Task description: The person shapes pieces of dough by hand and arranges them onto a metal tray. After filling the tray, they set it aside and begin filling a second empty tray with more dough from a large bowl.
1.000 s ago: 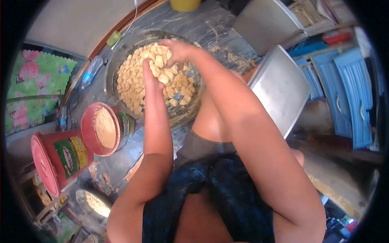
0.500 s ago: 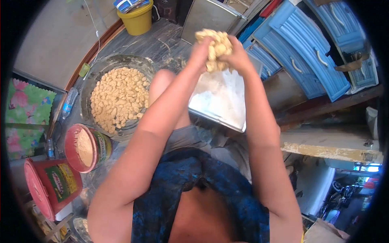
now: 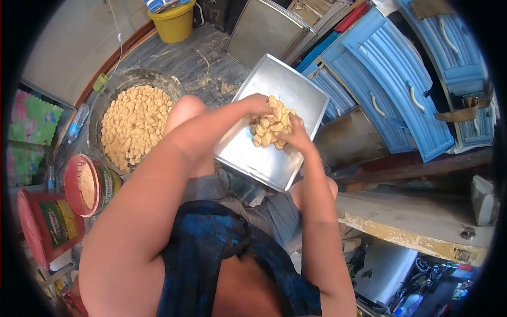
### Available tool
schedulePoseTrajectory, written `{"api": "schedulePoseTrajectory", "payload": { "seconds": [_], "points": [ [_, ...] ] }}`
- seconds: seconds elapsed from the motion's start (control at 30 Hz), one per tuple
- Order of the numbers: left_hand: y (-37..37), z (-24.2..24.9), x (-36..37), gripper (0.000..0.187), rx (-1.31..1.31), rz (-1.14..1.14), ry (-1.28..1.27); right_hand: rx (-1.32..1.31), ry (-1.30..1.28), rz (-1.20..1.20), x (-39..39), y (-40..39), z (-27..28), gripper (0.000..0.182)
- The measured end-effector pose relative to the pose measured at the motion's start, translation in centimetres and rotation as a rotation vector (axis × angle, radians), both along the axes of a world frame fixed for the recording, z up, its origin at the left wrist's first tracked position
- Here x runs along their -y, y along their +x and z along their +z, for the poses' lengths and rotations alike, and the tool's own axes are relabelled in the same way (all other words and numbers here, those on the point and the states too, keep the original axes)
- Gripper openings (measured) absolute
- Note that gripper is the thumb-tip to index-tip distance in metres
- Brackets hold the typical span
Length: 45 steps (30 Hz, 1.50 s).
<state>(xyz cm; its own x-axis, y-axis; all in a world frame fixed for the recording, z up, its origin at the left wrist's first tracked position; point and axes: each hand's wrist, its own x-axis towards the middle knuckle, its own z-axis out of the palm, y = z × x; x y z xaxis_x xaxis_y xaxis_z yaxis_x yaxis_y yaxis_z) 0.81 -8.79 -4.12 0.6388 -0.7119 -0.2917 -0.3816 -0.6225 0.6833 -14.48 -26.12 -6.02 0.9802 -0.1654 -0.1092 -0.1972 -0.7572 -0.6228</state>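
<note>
Between my two hands is a heaped clump of small, tan, dough-like pieces (image 3: 273,124), cupped from both sides. My left hand (image 3: 259,105) curls round the far left of the clump, and my right hand (image 3: 297,136) closes on its lower right. Both are low over the middle of a rectangular metal tray (image 3: 248,161), which sits tilted across the view beside my legs. To the left, a wide dark basin (image 3: 95,121) on the floor holds many more of the same pieces.
Left of my legs stand a red bucket of tan powder (image 3: 79,182) and a lidded red bucket (image 3: 50,224). A yellow bucket (image 3: 173,24) is at the back. Metal sheets (image 3: 264,31) lean behind the tray; blue drawers (image 3: 391,79) rise on the right.
My hands have come down and towards me with the clump, from above the tray's far end to over its middle. More of the tray's bare metal shows.
</note>
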Motion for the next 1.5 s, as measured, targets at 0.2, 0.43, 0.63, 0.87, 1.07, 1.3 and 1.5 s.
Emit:
{"api": "schedulePoseTrajectory", "payload": {
  "seconds": [0.2,0.43,0.63,0.87,1.07,1.3,1.5],
  "points": [
    [3.8,1.5,0.0,0.037,0.183,-0.223,0.140,0.042,-0.224,-0.099,0.3,2.7,4.3,0.055],
    [6.5,0.6,2.0,0.028,0.156,0.008,-0.087,0.112,-0.023,-0.093,-2.2,9.9,1.3,0.052],
    [6.8,0.0,2.7,0.029,0.073,0.001,-0.019,0.223,0.051,-0.009,-1.0,14.9,-0.3,0.047],
    [6.5,2.7,2.5,0.036,0.157,-0.126,0.269,0.459,0.132,-0.308,0.5,21.0,0.9,0.027],
    [6.0,1.9,1.8,0.045,-0.072,-0.416,0.194,0.166,-0.225,-0.073,1.8,21.6,0.6,0.040],
    [5.3,1.7,2.3,0.022,0.025,-0.402,0.186,-0.324,-0.196,0.163,4.0,12.8,3.8,0.038],
    [4.9,0.6,2.9,0.023,0.046,-0.327,0.196,0.102,0.058,-0.191,4.8,14.5,2.9,0.023]
  ]
}}
